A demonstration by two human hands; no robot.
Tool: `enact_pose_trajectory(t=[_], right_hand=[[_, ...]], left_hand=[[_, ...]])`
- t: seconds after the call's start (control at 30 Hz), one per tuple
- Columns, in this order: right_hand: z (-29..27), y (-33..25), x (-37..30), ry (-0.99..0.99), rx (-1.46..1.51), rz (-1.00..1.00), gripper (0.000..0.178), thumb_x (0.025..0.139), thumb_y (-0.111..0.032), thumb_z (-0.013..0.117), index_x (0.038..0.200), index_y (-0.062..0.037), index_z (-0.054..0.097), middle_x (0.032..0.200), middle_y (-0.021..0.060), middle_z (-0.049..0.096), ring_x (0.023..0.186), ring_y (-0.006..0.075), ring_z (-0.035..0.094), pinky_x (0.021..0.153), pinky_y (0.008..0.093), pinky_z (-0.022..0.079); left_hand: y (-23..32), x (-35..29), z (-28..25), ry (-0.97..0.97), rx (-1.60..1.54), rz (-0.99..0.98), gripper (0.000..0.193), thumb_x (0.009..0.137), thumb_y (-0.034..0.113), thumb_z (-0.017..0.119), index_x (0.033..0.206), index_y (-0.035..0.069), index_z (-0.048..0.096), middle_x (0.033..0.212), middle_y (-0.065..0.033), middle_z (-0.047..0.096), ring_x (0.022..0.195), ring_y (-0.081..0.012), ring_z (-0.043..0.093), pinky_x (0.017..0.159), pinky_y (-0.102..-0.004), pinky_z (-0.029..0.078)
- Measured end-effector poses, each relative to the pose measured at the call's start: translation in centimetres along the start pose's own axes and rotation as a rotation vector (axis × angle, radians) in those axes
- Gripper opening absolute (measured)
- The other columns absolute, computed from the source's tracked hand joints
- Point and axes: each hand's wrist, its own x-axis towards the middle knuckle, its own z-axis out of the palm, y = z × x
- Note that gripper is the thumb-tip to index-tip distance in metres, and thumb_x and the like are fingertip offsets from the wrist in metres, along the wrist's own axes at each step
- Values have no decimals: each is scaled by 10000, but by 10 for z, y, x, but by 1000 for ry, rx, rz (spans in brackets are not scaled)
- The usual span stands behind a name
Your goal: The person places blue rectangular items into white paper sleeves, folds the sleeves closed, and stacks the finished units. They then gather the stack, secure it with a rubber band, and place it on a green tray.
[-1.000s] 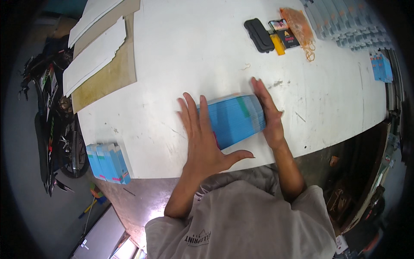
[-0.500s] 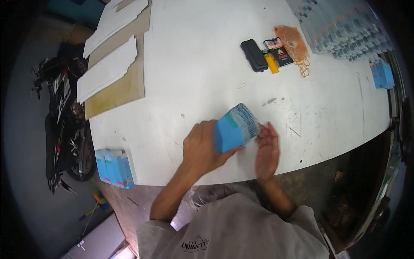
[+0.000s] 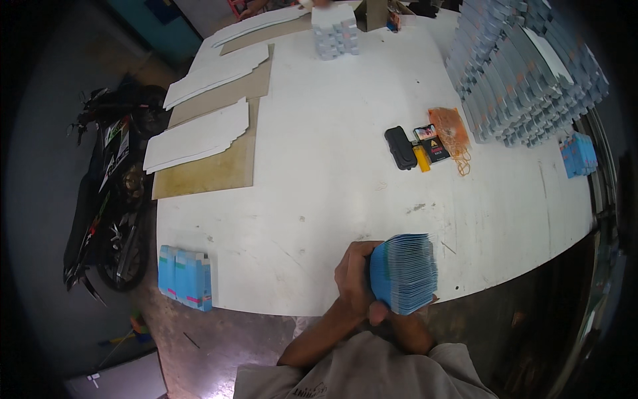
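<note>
A thick stack of flat blue cartons (image 3: 404,274) is held up at the table's near edge, its many layered edges fanned and facing up. My left hand (image 3: 355,276) grips the stack from its left side, thumb at the lower corner. Behind and under the stack, my right hand (image 3: 435,300) is almost wholly hidden; only a bit of it shows at the lower right corner. Two similar blue carton bundles (image 3: 185,278) stand side by side at the table's left front corner.
On the white table (image 3: 319,199) lie a black case (image 3: 400,147), a yellow lighter (image 3: 421,159), a small black pack (image 3: 435,149) and an orange bag of rubber bands (image 3: 450,130). Tall carton piles (image 3: 525,80) stand far right. White sheets (image 3: 199,136) lie left, beyond them a motorcycle (image 3: 109,199).
The stack has come nearer and to the right, turned so its layered edges face up more. My right hand has gone from beside it to behind it. The view has tilted up.
</note>
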Motion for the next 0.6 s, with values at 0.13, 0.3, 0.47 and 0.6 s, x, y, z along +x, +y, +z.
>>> enact_pose_trajectory(t=[0.13,0.3,0.47,0.6], right_hand=[[11,0,6,6,-26,-13,965,840,-855,598,1149,58,552,1047,118,645,950,197,684,792,338,588],[27,-18,22,-136,-54,15,1243,763,-866,637,1496,110,403,1422,221,553,1289,325,575,1141,397,436],[52,-35,38,-99,-110,-142,747,1031,-687,338,1077,26,554,976,117,596,915,182,581,853,312,477],[40,-11,54,-91,-144,-243,579,1095,-507,341,951,10,559,865,117,586,785,165,549,730,316,434]], left_hand=[[4,18,-7,70,169,52,919,896,844,492,1031,-57,615,897,-160,676,736,-253,693,616,-314,544],[-14,35,-25,115,142,130,907,958,818,399,964,-66,599,795,-155,639,659,-220,656,565,-310,517],[-31,18,-19,167,53,104,941,948,835,351,937,-73,597,733,-128,594,592,-217,608,511,-328,470],[-36,12,-21,142,92,-17,977,915,876,356,968,-69,601,786,-167,608,643,-280,633,550,-366,503]])
